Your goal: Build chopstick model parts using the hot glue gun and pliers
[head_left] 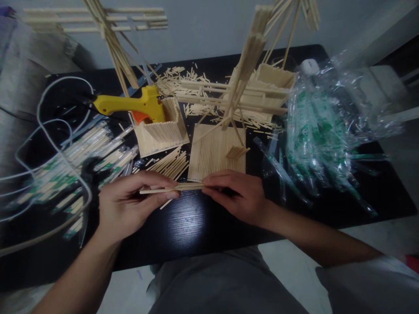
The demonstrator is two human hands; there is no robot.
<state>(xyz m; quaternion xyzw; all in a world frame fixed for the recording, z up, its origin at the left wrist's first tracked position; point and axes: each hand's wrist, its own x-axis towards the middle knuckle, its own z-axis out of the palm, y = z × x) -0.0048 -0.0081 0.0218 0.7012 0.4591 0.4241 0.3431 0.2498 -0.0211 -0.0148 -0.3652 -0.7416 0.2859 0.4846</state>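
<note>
A few thin wooden sticks (190,186) lie level between my two hands, above the front part of the black table. My left hand (127,205) pinches their left end between thumb and fingers. At the other end, my right hand (237,192) grips them with its fingertips closed. Just beyond my hands rests a flat panel of sticks (209,150) with a small slanted row of short sticks (237,151) on it. Loose sticks (173,163) are piled beyond my left hand. How many sticks I hold cannot be made out.
A yellow glue gun (131,104) sits in a stick-built box (166,124). Stick-built windmill-like frames (245,65) stand at the back. Wrapped sticks (88,152) and a white cable (62,150) lie left, plastic wrappers (317,126) right. Cut pieces (196,83) litter the black table (229,235).
</note>
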